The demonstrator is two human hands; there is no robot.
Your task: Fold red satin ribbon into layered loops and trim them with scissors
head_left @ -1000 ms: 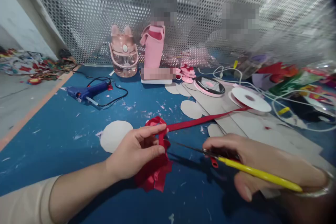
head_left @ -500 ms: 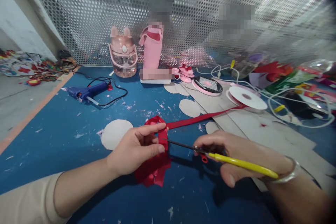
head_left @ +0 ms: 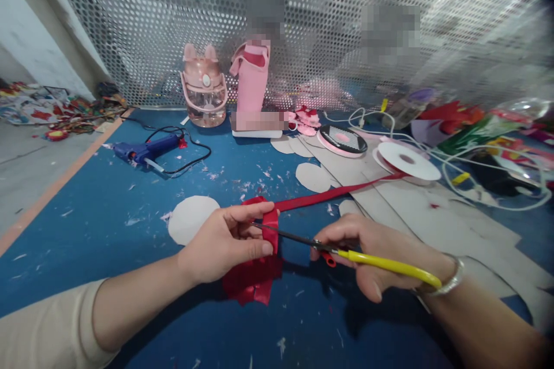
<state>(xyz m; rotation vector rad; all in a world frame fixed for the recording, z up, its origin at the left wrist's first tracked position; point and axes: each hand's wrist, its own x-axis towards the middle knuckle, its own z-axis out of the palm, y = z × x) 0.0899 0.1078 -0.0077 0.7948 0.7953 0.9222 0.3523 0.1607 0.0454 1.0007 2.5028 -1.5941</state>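
My left hand is closed on a red ribbon, held in a loop between thumb and fingers. From that loop the ribbon stretches right to a white spool. My right hand is wrapped round yellow-handled scissors; their dark blades point left and pass behind or through the ribbon loop, with the tips by my left fingers. Below my left hand, cut red ribbon pieces lie on the blue table. Beside my left wrist is a pale round disc.
A blue glue gun with a black cord lies at the left. Behind stand a pink bottle and a pink pouch. Grey cardboard sheets, a black-and-pink round case and a white cable occupy the right.
My right hand and the scissors have shifted left, so the blades reach further past the ribbon loop. My left hand keeps nearly the same place.
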